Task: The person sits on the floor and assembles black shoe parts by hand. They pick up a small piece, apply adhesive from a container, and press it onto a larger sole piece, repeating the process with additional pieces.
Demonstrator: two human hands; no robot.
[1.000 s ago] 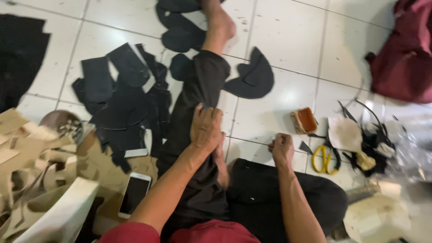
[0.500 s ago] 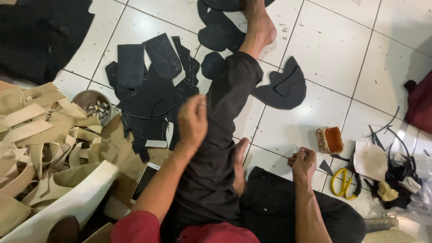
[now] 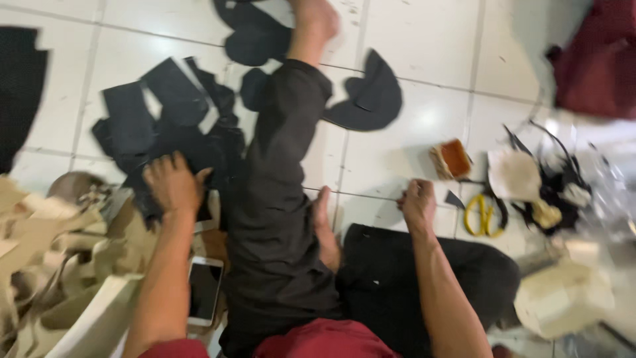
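We see our left hand [image 3: 173, 185] lying fingers spread on the pile of black cut pieces [image 3: 159, 136] on the tiled floor [image 3: 411, 59], left of our outstretched leg [image 3: 281, 192]. Our right hand [image 3: 417, 204] is curled in a fist by the knee; whether it pinches anything, we cannot tell. Yellow scissors [image 3: 482, 215] lie just beside it.

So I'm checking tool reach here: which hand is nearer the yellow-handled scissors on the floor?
The right hand. It is a closed fist on the tiles just left of the yellow-handled scissors. The left hand rests on the black cut pieces, far across the outstretched leg.
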